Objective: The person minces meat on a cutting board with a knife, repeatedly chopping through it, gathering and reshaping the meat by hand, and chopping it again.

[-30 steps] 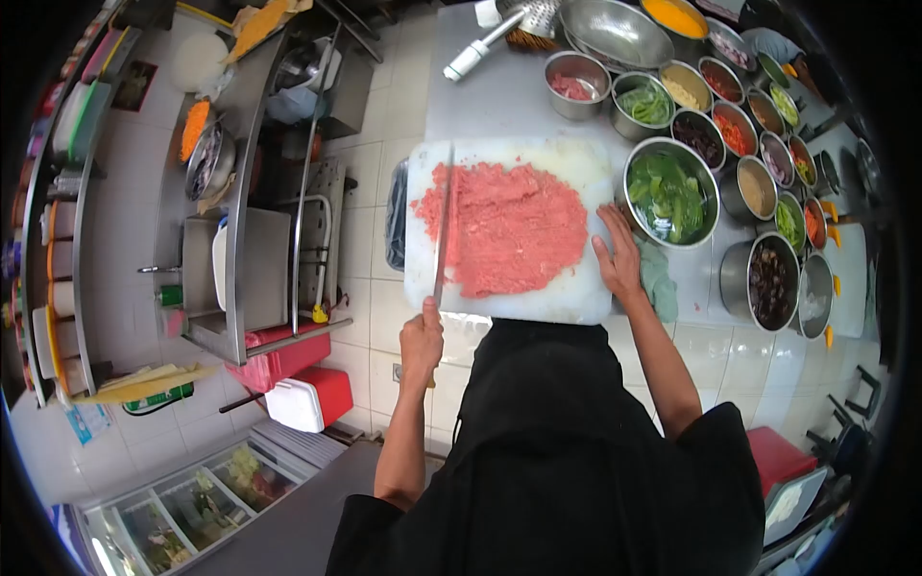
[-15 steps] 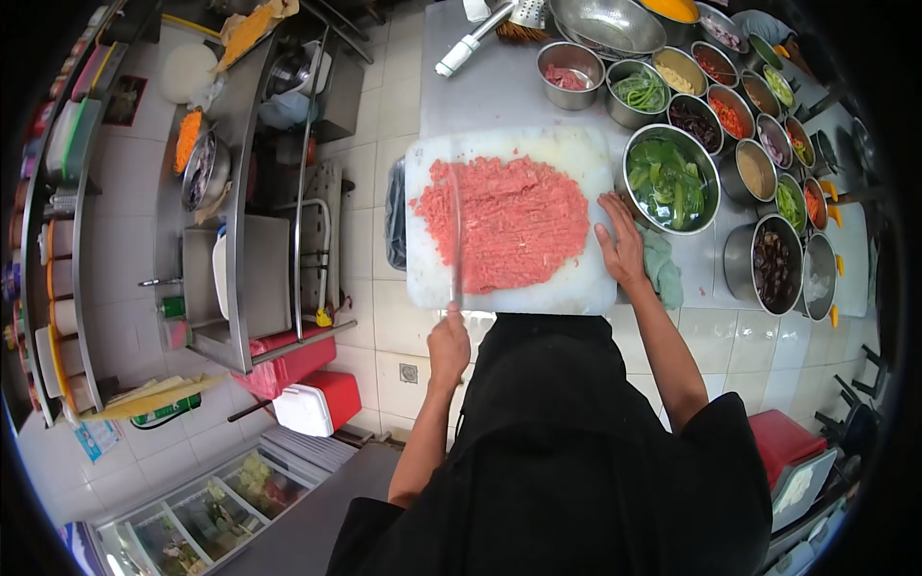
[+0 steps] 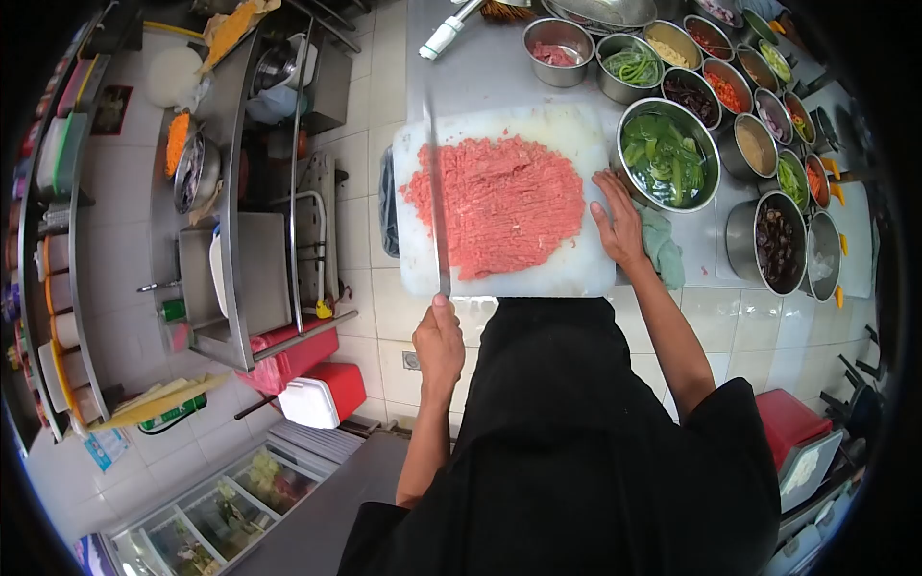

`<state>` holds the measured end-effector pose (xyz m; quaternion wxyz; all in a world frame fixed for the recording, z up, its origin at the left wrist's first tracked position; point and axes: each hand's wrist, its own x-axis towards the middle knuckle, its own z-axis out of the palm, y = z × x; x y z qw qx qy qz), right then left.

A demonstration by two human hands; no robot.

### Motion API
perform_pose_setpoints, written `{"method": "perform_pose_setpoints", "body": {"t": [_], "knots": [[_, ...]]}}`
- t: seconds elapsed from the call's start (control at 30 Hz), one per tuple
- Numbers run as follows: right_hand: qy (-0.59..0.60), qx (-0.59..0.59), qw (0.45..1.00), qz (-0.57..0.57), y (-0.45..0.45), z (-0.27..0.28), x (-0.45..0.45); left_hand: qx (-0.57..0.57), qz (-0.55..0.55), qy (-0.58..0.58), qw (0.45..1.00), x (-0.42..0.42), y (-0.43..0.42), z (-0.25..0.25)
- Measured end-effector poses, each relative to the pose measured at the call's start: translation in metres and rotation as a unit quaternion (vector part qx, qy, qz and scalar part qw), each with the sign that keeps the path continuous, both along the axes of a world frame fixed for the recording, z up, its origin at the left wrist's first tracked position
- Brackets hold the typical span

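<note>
Left hand [image 3: 439, 346] closed tight round knife [image 3: 436, 202] at near end, thumb uppermost. Knife points away from body, crossing left part of meat [image 3: 519, 206] – cannot tell if edge touches it. Meat minced, spread in flat mass on white board [image 3: 581, 264], at near edge of table [image 3: 485, 72]. Right hand [image 3: 624, 226] open, fingers extended at board's right edge – grasping nothing. Cloth [image 3: 663, 252] just beside it; pot [image 3: 715, 178] of greens [image 3: 667, 154] near fingers.
</note>
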<state>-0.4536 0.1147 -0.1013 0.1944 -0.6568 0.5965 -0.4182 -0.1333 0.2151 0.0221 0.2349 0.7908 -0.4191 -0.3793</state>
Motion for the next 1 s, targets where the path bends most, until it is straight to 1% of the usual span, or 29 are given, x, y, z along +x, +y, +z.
{"method": "perform_pose_setpoints", "body": {"t": [0.03, 0.1, 0.13, 0.17, 0.23, 0.27, 0.37, 0.4, 0.43, 0.5, 0.57, 0.6, 0.63, 0.7, 0.73, 0.77, 0.83, 0.87, 0.97, 1.0], "knots": [[-0.004, 0.003, 1.000, 0.000, 0.001, 0.001, 0.000, -0.041, -0.008, -0.011, 0.999, 0.000, 0.004, -0.017], [0.000, 0.001, 1.000, 0.001, 0.001, -0.003, -0.001, -0.130, -0.020, -0.035, 0.991, 0.008, 0.005, -0.073], [0.001, 0.000, 1.000, -0.001, 0.000, -0.003, 0.000, -0.053, -0.112, -0.160, 0.979, 0.016, -0.005, -0.080], [0.001, -0.004, 1.000, 0.002, -0.001, -0.004, 0.000, -0.010, -0.079, -0.122, 0.989, 0.025, -0.003, -0.083], [0.003, -0.006, 1.000, -0.003, 0.002, -0.005, -0.001, 0.080, -0.025, -0.043, 0.996, 0.014, -0.013, -0.035], [-0.002, 0.000, 1.000, -0.001, 0.008, -0.006, 0.001, 0.027, -0.028, -0.037, 0.999, 0.006, -0.012, -0.008], [-0.004, -0.002, 1.000, -0.002, 0.003, -0.003, 0.000, -0.063, 0.034, 0.026, 0.997, -0.002, -0.005, -0.016], [-0.002, -0.004, 1.000, -0.003, 0.002, -0.004, 0.000, -0.075, -0.020, -0.045, 0.996, 0.002, -0.005, -0.038], [0.000, -0.006, 1.000, -0.006, 0.000, -0.005, 0.001, 0.024, -0.114, -0.154, 0.981, 0.024, -0.009, -0.074], [0.002, -0.008, 1.000, -0.008, -0.003, -0.005, 0.001, 0.117, -0.048, -0.075, 0.989, 0.023, -0.020, -0.050], [0.001, 0.003, 1.000, -0.003, 0.009, -0.005, 0.002, 0.073, -0.032, -0.059, 0.995, 0.007, -0.020, -0.003], [-0.002, -0.005, 1.000, -0.002, 0.002, -0.002, 0.002, 0.005, -0.018, -0.051, 0.999, 0.003, -0.017, 0.001], [-0.003, -0.010, 1.000, 0.000, 0.000, -0.001, 0.001, -0.042, -0.032, -0.060, 0.997, 0.003, -0.016, -0.011], [0.003, -0.003, 1.000, -0.002, 0.002, -0.004, 0.000, -0.136, -0.051, -0.077, 0.986, 0.017, -0.011, -0.063], [0.005, -0.005, 1.000, -0.005, -0.001, -0.005, 0.000, -0.011, -0.103, -0.139, 0.985, 0.037, -0.014, -0.093], [0.003, -0.008, 1.000, -0.003, -0.002, -0.004, 0.001, 0.017, -0.075, -0.116, 0.990, 0.038, -0.018, -0.081], [0.003, -0.006, 1.000, -0.007, 0.002, -0.002, 0.001, 0.080, -0.028, -0.065, 0.994, 0.021, -0.025, -0.031], [0.004, -0.011, 1.000, 0.000, 0.001, 0.000, 0.000, 0.023, -0.020, -0.048, 0.998, 0.012, -0.023, -0.009], [-0.007, -0.006, 1.000, -0.003, 0.001, -0.003, 0.001, -0.148, 0.031, 0.055, 0.987, 0.009, -0.016, -0.041], [-0.003, -0.003, 1.000, -0.003, 0.000, -0.003, 0.000, -0.125, -0.055, -0.083, 0.987, 0.028, -0.016, -0.076]]}}
